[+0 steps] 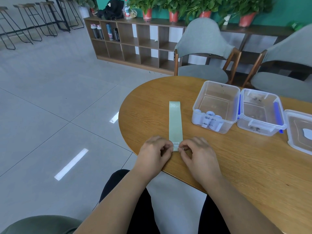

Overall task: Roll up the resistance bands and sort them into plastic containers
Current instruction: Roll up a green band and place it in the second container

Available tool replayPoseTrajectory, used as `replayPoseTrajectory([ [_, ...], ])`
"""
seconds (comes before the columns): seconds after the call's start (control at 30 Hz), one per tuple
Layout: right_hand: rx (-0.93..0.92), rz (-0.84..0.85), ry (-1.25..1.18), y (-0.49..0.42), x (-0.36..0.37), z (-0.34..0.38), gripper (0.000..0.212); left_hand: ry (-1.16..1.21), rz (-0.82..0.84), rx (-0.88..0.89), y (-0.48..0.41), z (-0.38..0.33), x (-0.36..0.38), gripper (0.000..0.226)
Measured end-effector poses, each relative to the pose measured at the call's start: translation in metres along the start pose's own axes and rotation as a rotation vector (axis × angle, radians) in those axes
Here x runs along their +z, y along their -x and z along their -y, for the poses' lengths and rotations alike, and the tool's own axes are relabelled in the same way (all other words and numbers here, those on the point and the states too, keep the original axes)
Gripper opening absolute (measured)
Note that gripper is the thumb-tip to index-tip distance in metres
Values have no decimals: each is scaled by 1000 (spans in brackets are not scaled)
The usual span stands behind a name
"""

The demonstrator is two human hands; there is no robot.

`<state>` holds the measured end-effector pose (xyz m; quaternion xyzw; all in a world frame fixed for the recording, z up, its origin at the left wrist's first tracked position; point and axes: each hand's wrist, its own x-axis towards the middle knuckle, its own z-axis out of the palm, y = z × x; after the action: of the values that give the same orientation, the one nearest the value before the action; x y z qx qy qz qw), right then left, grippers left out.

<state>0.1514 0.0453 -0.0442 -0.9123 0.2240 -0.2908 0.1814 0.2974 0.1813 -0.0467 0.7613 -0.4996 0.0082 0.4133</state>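
A pale green resistance band [175,123] marked "30 LB" lies flat and lengthwise on the wooden table [219,166]. My left hand [154,152] and my right hand [198,152] pinch its near end from either side, fingers curled, where a small fold or roll sits. To the right stands a clear plastic container [217,92] with several rolled pale blue bands [211,121] inside. Beside it a second clear container [260,114] with blue latches holds no bands.
A clear lid [299,130] lies at the table's right edge. Two grey chairs [204,48] stand behind the table. A wooden shelf unit [135,44] with bottles and potted plants lines the far wall. Tiled floor spreads to the left.
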Motion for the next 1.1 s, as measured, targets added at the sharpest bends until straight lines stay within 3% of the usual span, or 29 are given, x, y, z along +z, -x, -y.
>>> replayPoseTrajectory([
  [0.33, 38, -20, 81, 0, 5, -1, 16, -73, -32, 48, 2, 3, 3, 9],
  [1.1, 68, -23, -17, 0, -3, 4, 9, 22, -26, 4, 4, -3, -2, 10],
])
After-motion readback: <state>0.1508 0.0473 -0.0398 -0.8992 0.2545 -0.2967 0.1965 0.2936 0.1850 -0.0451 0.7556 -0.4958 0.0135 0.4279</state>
